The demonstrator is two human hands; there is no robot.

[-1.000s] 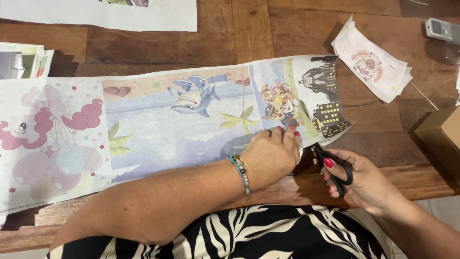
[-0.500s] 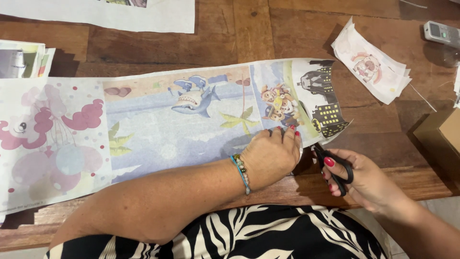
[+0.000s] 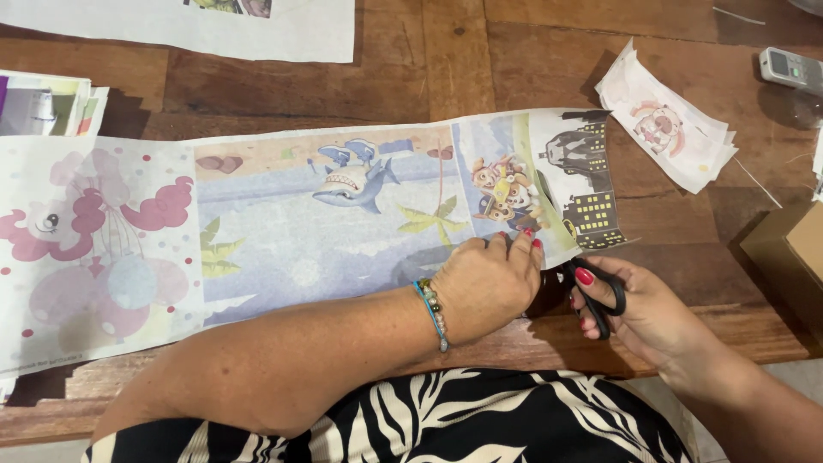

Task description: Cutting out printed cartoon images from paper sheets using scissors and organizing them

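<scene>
A: What occupies the middle of the wooden table [image 3: 411, 69]?

B: A long printed paper strip [image 3: 283, 231], lying flat and running left to right. Its panels show a pink cartoon elephant, a shark over water, a group of cartoon puppies and a dark city skyline.

A: And the hands?

B: The left hand [image 3: 487, 283] lies palm down on the strip's lower edge, near its right end, fingers together and pressed flat on the paper; it grasps nothing. A beaded bracelet [image 3: 431, 310] circles that wrist. The right hand [image 3: 639, 313] is closed around the black-handled scissors [image 3: 591, 287], thumb through one loop (the blades are hidden behind the left hand, so whether they are parted cannot be told). The scissors sit at the strip's lower right corner, just beside the left hand's knuckles.

A: What lies around the strip?

B: A small stack of cut paper pictures [image 3: 669, 120] at upper right, well apart from the strip; a grey remote control [image 3: 793, 69] beyond it; a cardboard box [image 3: 801, 253] at the right edge; a white sheet [image 3: 214, 26] along the top.
</scene>
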